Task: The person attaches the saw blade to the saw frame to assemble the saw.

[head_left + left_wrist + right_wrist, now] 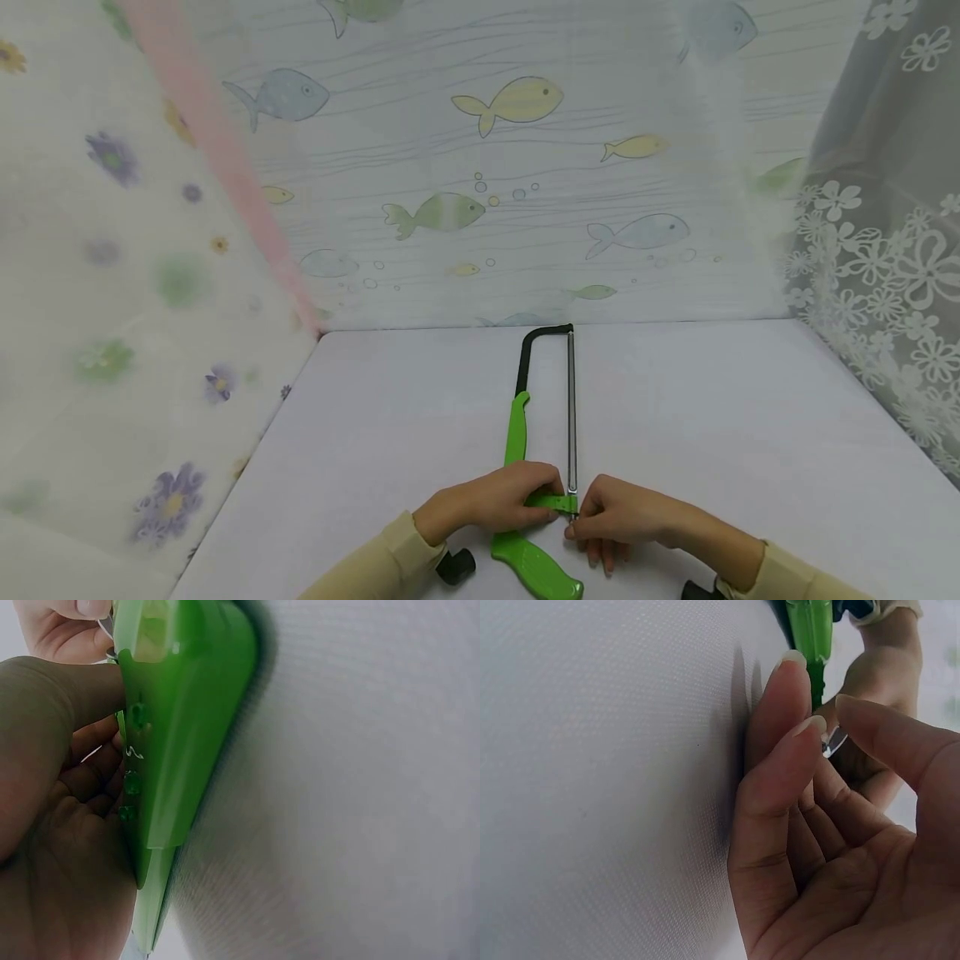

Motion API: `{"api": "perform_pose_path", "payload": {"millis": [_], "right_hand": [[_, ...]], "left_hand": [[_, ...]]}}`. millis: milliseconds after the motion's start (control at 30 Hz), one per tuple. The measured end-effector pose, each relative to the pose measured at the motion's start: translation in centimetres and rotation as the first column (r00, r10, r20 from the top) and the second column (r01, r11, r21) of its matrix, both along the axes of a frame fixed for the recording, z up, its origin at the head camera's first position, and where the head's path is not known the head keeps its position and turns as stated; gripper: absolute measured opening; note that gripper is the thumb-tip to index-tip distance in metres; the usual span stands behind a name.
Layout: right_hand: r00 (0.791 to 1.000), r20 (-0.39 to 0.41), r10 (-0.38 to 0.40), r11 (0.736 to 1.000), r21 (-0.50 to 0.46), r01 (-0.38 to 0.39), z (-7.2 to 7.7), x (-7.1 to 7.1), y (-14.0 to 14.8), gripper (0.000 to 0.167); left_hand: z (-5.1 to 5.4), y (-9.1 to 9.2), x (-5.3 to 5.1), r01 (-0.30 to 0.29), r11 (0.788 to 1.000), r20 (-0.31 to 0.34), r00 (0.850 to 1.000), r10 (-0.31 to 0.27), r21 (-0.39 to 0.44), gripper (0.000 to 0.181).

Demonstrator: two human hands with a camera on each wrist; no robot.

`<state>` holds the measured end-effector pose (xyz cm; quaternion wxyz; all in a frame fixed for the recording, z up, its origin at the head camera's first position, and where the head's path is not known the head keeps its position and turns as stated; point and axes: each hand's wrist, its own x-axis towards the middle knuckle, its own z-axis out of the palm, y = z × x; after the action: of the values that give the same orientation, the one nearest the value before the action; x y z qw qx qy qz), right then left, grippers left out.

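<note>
A hacksaw (517,429) with a green handle and black front frame lies on the white table, its long blade (572,408) pointing away from me. My left hand (510,497) grips the green frame near the short arm (553,502) that holds the blade's near end. In the left wrist view, thumb and fingers wrap the green handle (187,712). At that blade end, my right hand (626,512) pinches a small metal wing nut (834,740) between thumb and fingers. The fingers mostly hide the nut's shape.
White table (405,400) surrounds the saw on all sides. A fish-printed curtain (517,275) hangs at the far edge, close to the saw's tip. Flowered cloth (112,317) borders the left side, and lace (892,275) the right. A black wrist device (456,567) sits below my left wrist.
</note>
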<state>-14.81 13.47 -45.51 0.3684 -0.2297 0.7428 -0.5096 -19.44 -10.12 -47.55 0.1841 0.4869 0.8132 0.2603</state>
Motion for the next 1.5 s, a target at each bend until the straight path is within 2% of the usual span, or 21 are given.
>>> {"api": "perform_pose_path", "payload": {"millis": [200,467,700,1167,1500], "right_hand": [[1.000,0.002,0.002,1.000,0.015,-0.002,0.06,0.01,0.18,0.033],[0.999,-0.040,0.007,1.000,0.023,-0.006,0.35,-0.01,0.49,0.028],[0.998,-0.061,-0.011,1.000,0.028,0.012,-0.03,-0.21,0.90,0.021],[0.998,-0.068,0.007,1.000,-0.001,-0.007,-0.27,-0.24,0.87,0.021],[0.999,-0.045,-0.011,1.000,0.008,0.011,0.01,-0.11,0.62,0.018]], "left_hand": [[-0.13,0.01,-0.03,0.001,1.000,-0.006,1.000,-0.001,-0.005,0.009],[0.12,0.00,0.06,-0.001,1.000,-0.021,1.000,0.001,-0.007,0.009],[0.10,0.00,0.04,-0.008,1.000,-0.010,1.000,0.008,-0.023,0.010],[0.12,-0.01,0.09,-0.010,1.000,-0.012,1.000,0.010,-0.020,0.010],[0.11,0.01,0.07,-0.011,1.000,-0.005,1.000,0.011,-0.014,0.012]]}}
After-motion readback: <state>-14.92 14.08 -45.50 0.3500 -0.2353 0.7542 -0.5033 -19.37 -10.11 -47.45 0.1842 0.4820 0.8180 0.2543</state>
